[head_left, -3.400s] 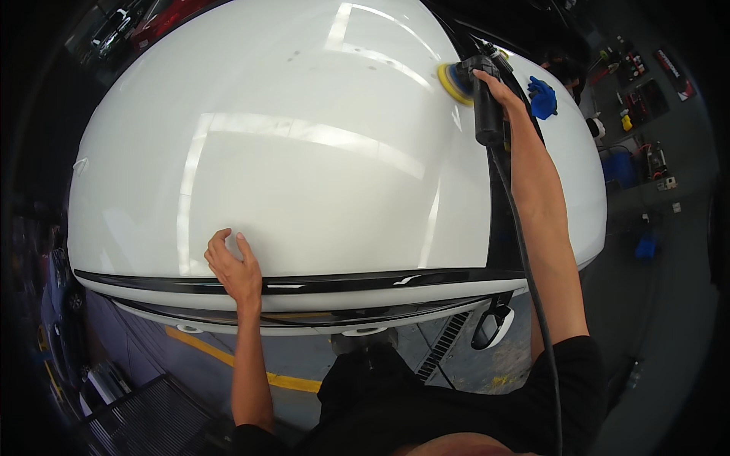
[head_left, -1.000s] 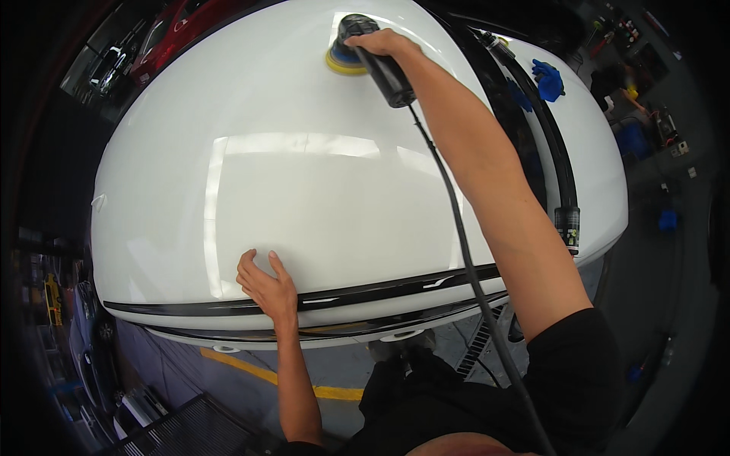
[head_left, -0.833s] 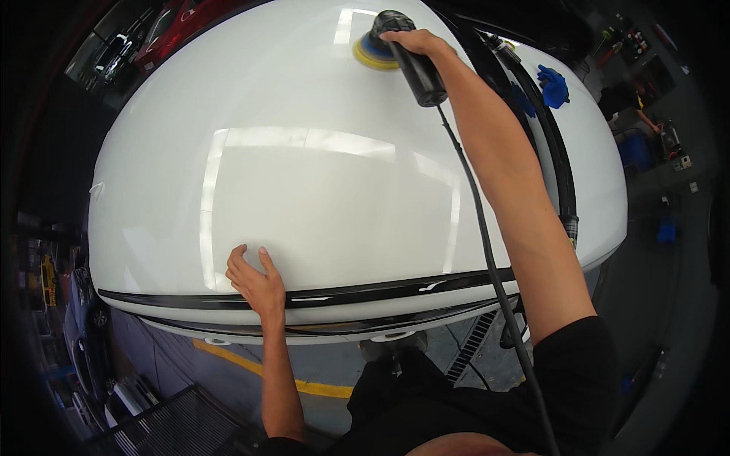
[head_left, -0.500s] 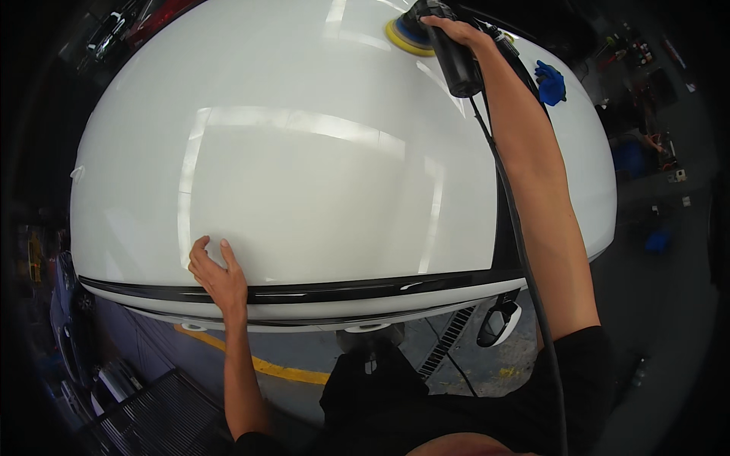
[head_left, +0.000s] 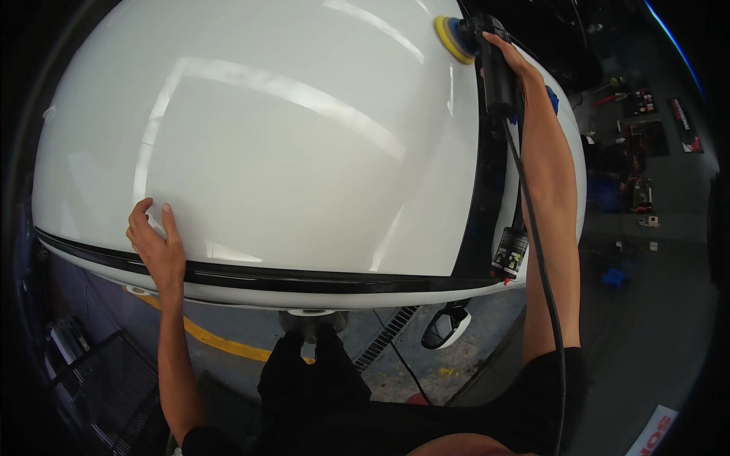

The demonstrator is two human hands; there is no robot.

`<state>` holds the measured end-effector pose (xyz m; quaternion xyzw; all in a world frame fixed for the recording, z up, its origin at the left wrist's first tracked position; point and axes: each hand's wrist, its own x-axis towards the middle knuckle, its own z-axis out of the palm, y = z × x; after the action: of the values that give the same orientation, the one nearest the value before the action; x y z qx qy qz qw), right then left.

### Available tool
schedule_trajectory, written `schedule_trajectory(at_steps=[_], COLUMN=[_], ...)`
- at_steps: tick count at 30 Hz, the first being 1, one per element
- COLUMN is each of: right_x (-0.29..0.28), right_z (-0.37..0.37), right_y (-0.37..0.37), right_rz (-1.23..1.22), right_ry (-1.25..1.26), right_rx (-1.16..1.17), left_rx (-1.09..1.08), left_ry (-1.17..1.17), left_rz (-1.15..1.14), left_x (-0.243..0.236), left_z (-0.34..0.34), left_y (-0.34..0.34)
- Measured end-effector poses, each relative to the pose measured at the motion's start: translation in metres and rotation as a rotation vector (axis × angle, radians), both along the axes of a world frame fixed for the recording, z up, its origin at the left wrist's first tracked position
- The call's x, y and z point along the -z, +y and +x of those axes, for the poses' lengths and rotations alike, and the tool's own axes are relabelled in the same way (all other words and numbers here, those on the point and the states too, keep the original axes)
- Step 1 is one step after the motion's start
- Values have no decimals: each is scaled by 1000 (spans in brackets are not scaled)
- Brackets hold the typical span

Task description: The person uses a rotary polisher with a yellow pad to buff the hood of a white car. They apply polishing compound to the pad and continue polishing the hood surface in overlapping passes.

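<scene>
As the yellow pad (head_left: 449, 39) meets the right border of the white car roof (head_left: 281, 175), the right hand (head_left: 508, 55) has its fingers clamped round the black polisher (head_left: 498, 87), whose body reaches over the dark windscreen (head_left: 480, 205)! Leftward, broad paint stretches between pad and left hand (head_left: 156, 242), which hangs at the near edge by the black trim strip (head_left: 319, 280), fingers curled and apart; whether they touch, I cannot tell. The power cord (head_left: 537, 220) passes right of a bottle (head_left: 510, 252). Against half a second ago, the polisher sits farther right, nearer the windscreen!
</scene>
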<state>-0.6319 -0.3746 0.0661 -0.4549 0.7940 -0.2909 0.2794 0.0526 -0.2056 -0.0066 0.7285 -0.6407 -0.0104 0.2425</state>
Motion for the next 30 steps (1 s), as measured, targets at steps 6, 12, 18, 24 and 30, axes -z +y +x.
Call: schedule_trajectory(at_steps=[6,12,18,24,30], right_x=[-3,4,13,3,-19], right_z=[8,13,17,72,143], right_y=[32,47,53,50,32], right_rz=[102,82,170,114,106], right_ry=[-102,-145,-138,-41,33], right_rx=[61,75,93,105,104], left_rx=[3,13,29,44,80], left_ry=[-16,-18,11,36,93], left_rz=[-6,-14,-28,-38,-62], left_x=[4,5,-1,-5,-9], left_z=[6,6,1,0,2], left_y=[1,1,2,4,6])
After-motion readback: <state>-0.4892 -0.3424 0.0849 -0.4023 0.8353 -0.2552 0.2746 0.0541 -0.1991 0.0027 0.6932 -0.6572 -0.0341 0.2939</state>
